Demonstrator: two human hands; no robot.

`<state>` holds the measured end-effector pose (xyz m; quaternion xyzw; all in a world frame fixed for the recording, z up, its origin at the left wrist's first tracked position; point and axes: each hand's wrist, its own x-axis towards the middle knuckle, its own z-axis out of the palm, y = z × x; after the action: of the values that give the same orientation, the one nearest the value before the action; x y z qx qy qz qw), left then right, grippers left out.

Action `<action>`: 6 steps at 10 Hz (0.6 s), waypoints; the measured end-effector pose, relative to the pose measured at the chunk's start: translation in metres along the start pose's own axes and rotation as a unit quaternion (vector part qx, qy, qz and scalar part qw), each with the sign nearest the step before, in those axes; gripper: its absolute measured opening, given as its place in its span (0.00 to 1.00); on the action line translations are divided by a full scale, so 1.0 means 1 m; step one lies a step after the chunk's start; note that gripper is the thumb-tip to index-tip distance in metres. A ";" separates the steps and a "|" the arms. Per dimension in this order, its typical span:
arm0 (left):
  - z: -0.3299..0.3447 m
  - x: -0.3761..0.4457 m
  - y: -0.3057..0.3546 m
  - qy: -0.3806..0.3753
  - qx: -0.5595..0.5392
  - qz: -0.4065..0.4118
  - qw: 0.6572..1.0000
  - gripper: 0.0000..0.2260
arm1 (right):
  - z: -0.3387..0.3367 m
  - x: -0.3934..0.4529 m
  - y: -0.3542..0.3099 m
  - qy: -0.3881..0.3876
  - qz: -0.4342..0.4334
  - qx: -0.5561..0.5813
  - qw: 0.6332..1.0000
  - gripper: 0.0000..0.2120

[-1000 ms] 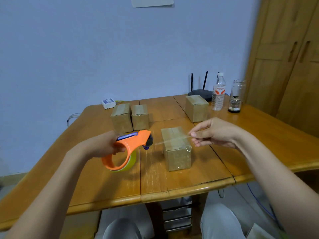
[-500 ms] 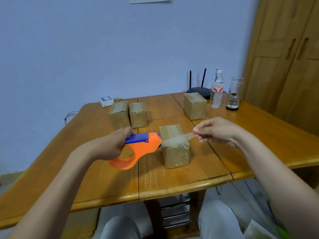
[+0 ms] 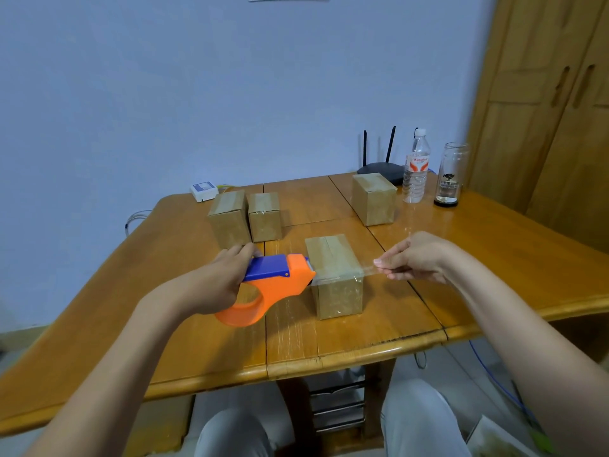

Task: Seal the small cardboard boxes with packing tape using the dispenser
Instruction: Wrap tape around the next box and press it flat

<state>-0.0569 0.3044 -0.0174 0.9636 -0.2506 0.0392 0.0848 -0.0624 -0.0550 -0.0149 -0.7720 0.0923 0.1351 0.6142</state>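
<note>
From the head camera, the tape dispenser (image 3: 270, 288), orange with a blue top plate, lay with its long axis running left to right across the worktop (image 3: 184, 245), its nose pointing right and meeting the upper left edge of the nearest cardboard box (image 3: 334, 275). That box stood near the front middle of the worktop, its long axis running away from the camera, the flap seam along its top in the same direction. A strip of clear tape (image 3: 349, 275) stretched crosswise from the dispenser's nose over the front part of the box top and past its right edge.

The tape was nearly see-through, so its edges were hard to trace, and whether it had stuck down on the cardboard could not be told. The dispenser's roll was hidden inside the orange body and behind the left hand (image 3: 219, 282). Both forearms ran out of the bottom of the frame.

The left hand was curled round the dispenser's handle, fingers wrapped over the blue top. The right hand (image 3: 412, 258) hung just beside the box's right side, thumb and fingertips pinching the free end of the tape, the other fingers folded in.

Two further boxes (image 3: 245, 217) stood touching side by side at the back left, and another box (image 3: 374, 197) at the back right.
</note>
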 end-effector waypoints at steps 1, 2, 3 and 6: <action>-0.031 -0.029 0.043 -0.079 -0.019 -0.048 0.996 0.25 | 0.000 0.000 0.005 0.001 0.007 0.000 1.000 0.17; -0.011 -0.020 0.022 -0.084 -0.014 -0.051 0.995 0.25 | 0.002 0.000 0.009 0.002 0.013 0.004 1.000 0.18; -0.004 -0.021 0.019 -0.071 -0.028 -0.041 0.996 0.25 | 0.004 0.000 0.014 -0.003 0.024 0.012 1.000 0.18; 0.026 0.003 0.017 -0.054 -0.064 -0.044 0.995 0.26 | 0.017 -0.001 0.020 -0.026 0.048 0.023 0.998 0.20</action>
<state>-0.0620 0.2840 -0.0398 0.9670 -0.2139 -0.0331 0.1343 -0.0708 -0.0430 -0.0366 -0.7487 0.1162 0.1825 0.6266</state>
